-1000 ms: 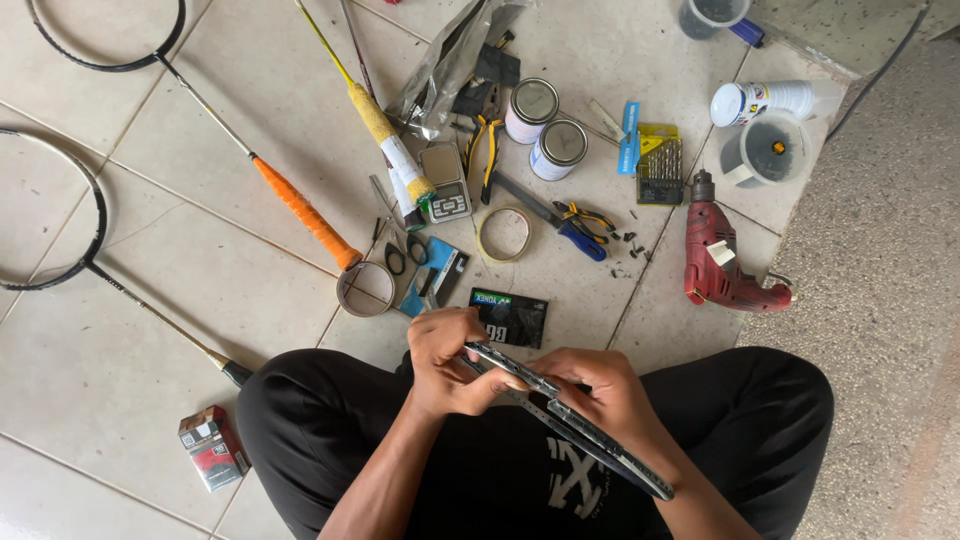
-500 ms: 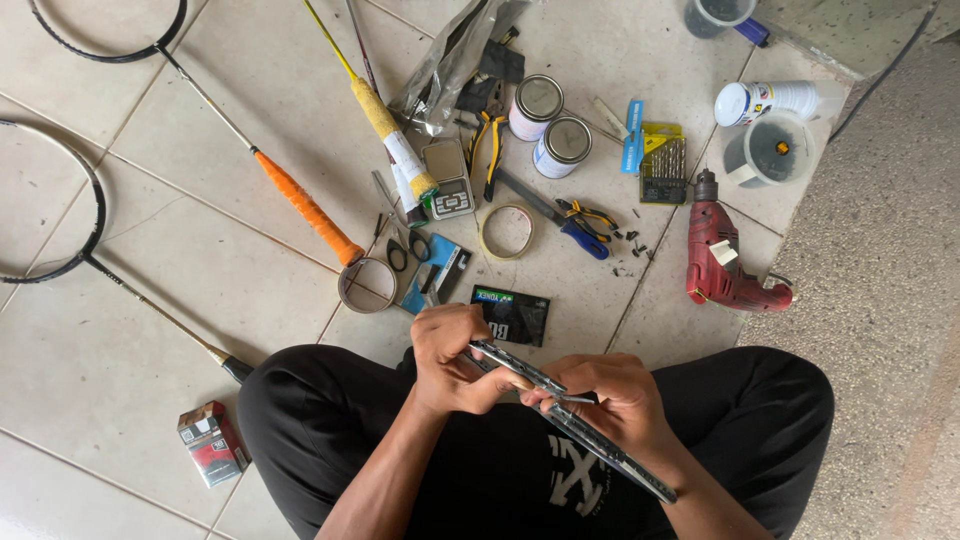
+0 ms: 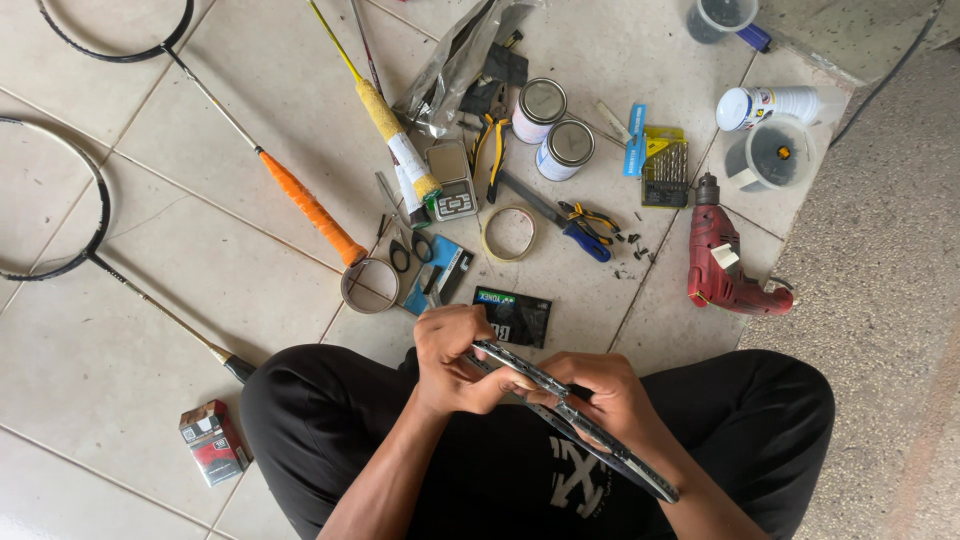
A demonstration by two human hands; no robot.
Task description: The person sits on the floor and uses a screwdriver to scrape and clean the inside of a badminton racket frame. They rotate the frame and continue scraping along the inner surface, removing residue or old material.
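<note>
- My left hand (image 3: pixel 455 362) is clamped round the upper end of the racket frame (image 3: pixel 575 420), over my lap.
- My right hand (image 3: pixel 600 395) pinches it mid-length, fingers wrapped on.
- The frame's long axis slants from the left grip down past my right wrist.

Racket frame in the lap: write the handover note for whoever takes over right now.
Left hand: gripping the upper end of the racket frame.
Right hand: closed around the frame's middle, fingers pressed on its rim.
Frame lies slanted across the lap, no strings visible on it.
On the tiles ahead: black packet, tape roll, pliers, red drill.
Done: cannot tell.
Left: frame work in hand.
</note>
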